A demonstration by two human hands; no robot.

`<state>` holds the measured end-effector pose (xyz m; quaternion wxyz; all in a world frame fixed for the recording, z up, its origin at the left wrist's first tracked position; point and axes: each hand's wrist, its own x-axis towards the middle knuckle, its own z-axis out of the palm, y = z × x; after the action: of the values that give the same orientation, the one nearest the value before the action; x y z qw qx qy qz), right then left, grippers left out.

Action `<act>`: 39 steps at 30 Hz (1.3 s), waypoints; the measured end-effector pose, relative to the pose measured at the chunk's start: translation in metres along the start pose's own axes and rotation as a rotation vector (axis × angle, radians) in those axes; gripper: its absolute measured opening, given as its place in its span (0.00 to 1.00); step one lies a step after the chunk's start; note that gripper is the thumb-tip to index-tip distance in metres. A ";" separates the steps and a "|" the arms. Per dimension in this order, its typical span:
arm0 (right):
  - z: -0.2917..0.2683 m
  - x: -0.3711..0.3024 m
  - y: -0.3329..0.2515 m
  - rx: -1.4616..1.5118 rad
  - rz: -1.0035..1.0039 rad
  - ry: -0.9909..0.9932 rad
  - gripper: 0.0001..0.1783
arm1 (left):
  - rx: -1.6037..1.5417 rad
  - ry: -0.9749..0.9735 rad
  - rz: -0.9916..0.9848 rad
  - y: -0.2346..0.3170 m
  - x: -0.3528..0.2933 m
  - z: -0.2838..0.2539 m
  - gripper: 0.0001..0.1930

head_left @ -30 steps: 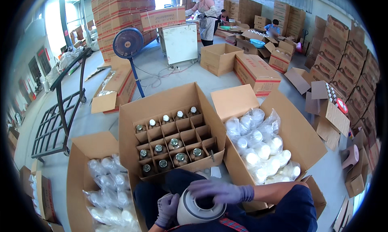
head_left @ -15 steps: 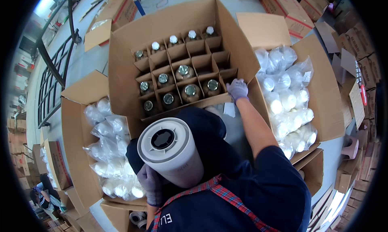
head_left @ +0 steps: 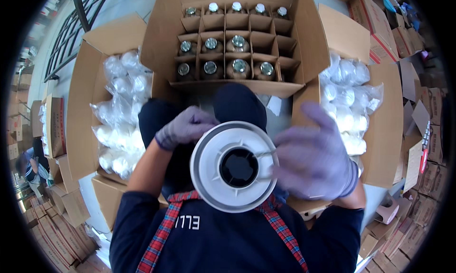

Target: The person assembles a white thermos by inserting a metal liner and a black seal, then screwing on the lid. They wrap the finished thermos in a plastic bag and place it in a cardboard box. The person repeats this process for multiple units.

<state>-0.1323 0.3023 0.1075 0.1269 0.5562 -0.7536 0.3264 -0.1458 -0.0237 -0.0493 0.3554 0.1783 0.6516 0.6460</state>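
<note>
Close under the camera, above the person's lap, a large white roll (head_left: 235,166) with a black core hole shows end-on. From its left side the left hand (head_left: 186,126), in a purple glove, curls over the upper rim and grips it. At its right side the right hand (head_left: 316,156), also gloved in purple, is spread wide with fingers fanned, its thumb lying across the roll's face near the core; whether it actually grips I cannot tell. Beyond the knees stands an open cardboard box with dividers (head_left: 311,45), its cells partly filled with brown bottles (head_left: 239,67) topped by metal caps, the right-hand cells vacant. Boxes of white caps bagged in clear plastic flank it: one to the left (head_left: 118,106), one to the right (head_left: 349,97). A dark apron with plaid straps (head_left: 161,235) covers the chest.
</note>
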 end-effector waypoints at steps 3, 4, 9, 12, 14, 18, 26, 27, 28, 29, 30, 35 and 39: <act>0.014 0.009 -0.035 -0.050 -0.083 -0.102 0.13 | -0.002 -0.151 0.004 0.011 0.022 0.017 0.15; 0.013 0.006 -0.042 -0.021 -0.048 -0.165 0.14 | 0.012 -0.160 -0.012 0.012 0.024 0.025 0.14; 0.008 0.003 -0.067 -0.089 -0.021 -0.314 0.16 | 0.066 -0.076 -0.103 0.012 0.004 0.039 0.16; 0.017 0.001 -0.070 -0.090 -0.074 -0.314 0.16 | 0.118 -0.034 -0.034 0.019 -0.009 0.042 0.15; 0.015 0.003 -0.073 -0.076 -0.115 -0.369 0.16 | 0.155 0.038 -0.015 0.028 -0.020 0.050 0.15; 0.023 0.006 -0.065 -0.075 -0.136 -0.385 0.17 | 0.300 0.145 -0.041 0.027 -0.029 0.056 0.14; 0.040 -0.056 -0.058 0.333 0.943 -0.239 0.09 | 0.773 0.535 0.241 0.022 -0.095 0.131 0.26; 0.049 -0.068 -0.056 0.438 1.122 -0.125 0.09 | 0.840 0.474 0.194 0.019 -0.101 0.137 0.29; 0.055 -0.080 -0.057 0.538 1.294 -0.054 0.10 | 0.903 0.468 0.204 0.014 -0.103 0.143 0.29; 0.055 -0.081 -0.058 0.639 1.487 -0.052 0.11 | 0.969 0.457 0.223 0.013 -0.102 0.147 0.30; 0.055 -0.081 -0.058 0.741 1.680 -0.045 0.12 | 0.979 0.449 0.185 0.015 -0.100 0.150 0.30; 0.019 -0.064 -0.071 0.833 1.833 -0.069 0.14 | 0.973 0.411 0.202 0.026 -0.097 0.149 0.28; -0.055 -0.078 -0.080 -0.089 1.342 0.042 0.08 | 0.905 0.565 0.024 0.027 -0.097 0.146 0.26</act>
<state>-0.0406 0.3823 0.1339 -0.0662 -0.0446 -0.9461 0.3139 0.0152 0.0161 0.0124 0.0461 0.1403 0.9332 0.3275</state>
